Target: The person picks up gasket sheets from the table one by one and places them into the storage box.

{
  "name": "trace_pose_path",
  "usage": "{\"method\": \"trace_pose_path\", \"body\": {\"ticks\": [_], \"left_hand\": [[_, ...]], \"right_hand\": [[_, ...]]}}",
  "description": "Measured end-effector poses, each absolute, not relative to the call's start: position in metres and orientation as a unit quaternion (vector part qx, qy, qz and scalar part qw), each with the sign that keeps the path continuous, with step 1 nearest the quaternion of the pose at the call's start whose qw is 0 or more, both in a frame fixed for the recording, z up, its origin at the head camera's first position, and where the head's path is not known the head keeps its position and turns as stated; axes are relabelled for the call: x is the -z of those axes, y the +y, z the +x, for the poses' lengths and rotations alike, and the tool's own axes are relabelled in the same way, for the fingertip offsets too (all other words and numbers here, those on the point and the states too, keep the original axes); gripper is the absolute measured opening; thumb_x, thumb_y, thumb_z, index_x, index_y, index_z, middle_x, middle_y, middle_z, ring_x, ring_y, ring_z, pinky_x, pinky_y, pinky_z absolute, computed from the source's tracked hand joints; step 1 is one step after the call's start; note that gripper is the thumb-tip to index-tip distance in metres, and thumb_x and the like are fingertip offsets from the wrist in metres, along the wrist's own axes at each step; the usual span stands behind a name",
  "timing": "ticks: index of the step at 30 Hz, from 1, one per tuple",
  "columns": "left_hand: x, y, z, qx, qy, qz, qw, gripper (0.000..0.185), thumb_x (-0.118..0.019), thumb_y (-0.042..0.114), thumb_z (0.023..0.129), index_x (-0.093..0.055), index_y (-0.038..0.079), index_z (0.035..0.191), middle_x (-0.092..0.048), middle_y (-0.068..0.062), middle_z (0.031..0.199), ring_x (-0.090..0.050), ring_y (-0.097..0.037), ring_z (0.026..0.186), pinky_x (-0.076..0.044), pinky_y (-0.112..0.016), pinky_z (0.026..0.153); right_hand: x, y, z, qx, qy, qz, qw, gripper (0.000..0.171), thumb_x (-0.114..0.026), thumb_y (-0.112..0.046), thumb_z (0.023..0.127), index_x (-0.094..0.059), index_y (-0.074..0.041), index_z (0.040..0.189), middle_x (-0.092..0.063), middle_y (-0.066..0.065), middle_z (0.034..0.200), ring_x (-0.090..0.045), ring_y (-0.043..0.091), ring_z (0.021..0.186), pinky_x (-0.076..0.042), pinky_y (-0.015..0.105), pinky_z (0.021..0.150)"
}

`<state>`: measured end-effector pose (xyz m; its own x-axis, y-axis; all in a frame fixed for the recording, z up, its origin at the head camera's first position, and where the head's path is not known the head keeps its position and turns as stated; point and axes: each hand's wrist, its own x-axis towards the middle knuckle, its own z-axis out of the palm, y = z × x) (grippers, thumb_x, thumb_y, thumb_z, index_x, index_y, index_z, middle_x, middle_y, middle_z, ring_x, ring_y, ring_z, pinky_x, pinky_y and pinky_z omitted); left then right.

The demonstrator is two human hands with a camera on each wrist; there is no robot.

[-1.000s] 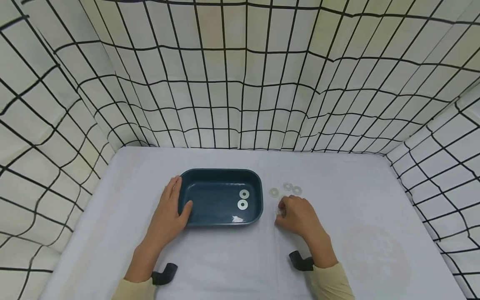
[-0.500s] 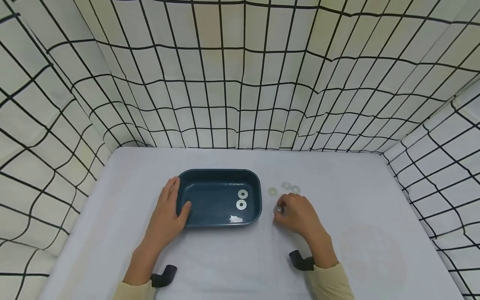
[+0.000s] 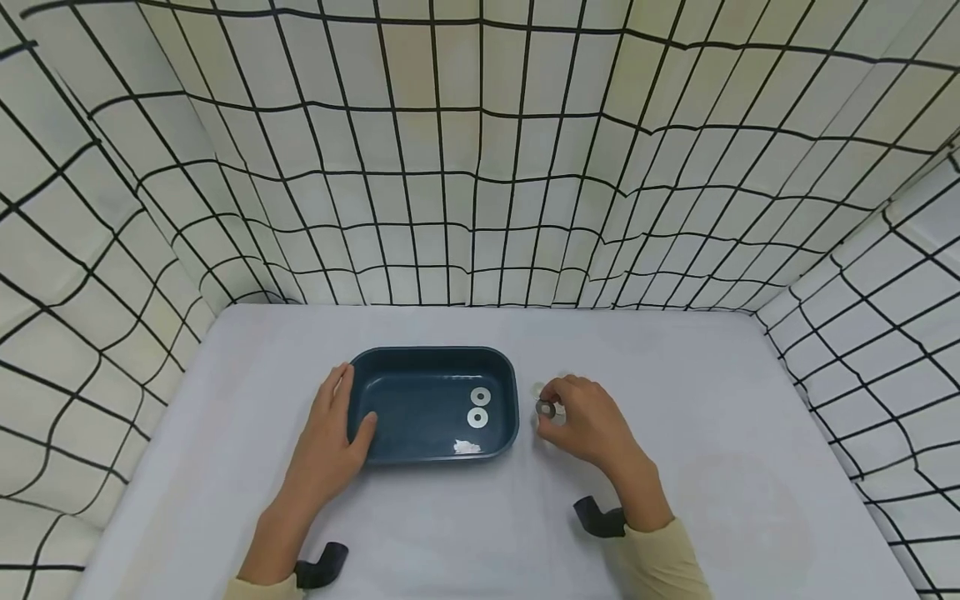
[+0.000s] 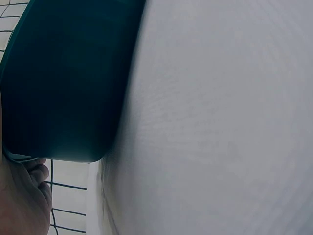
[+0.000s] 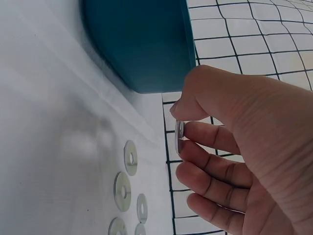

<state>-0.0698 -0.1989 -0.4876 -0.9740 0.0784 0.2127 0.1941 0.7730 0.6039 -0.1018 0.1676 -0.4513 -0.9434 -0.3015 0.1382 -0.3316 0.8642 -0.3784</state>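
Observation:
A dark blue tray [image 3: 420, 442] stands on the white table with two flat metal washers [image 3: 487, 397] lying in its right part. My left hand [image 3: 326, 442] rests against the tray's left side, fingers straight along the outside and the thumb over the rim. To the right of the tray, my right hand [image 3: 592, 421] pinches a washer [image 5: 177, 139] between thumb and fingertips, held edge-on to the right wrist camera. Its other fingers are loosely bent. Below that hand, several more washers [image 5: 122, 205] lie on the table; the hand hides most of them in the head view.
A black wire grid [image 3: 480, 200] over white sheeting walls the table on the back and both sides. Black curved wrist pieces [image 3: 322, 567] stick out by both sleeves. The white tabletop [image 3: 465, 525] extends in front of the tray.
My right hand has lifted slightly and tilted the pinched washer up, so it shows more clearly. The left hand keeps its place on the tray. The head view has shifted a little.

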Motion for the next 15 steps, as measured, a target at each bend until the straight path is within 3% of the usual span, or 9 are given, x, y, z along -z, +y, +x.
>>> {"method": "trace_pose_path", "body": {"ticks": [15], "left_hand": [[0.487,-0.201,-0.068,0.332,-0.936,-0.071,0.088,0.076,-0.060,0.020,0.106,-0.020,-0.001,0.168,-0.021,-0.022,0.175,-0.024,-0.045,0.161,-0.032,-0.069,0.123]], "right_hand": [[0.428,0.148,-0.108,-0.183,-0.955,0.219,0.082,0.017,-0.081,-0.013,0.081,-0.077,-0.010,0.098,-0.074,0.000,0.087,-0.062,0.014,0.080,-0.058,0.036,0.080]]}}
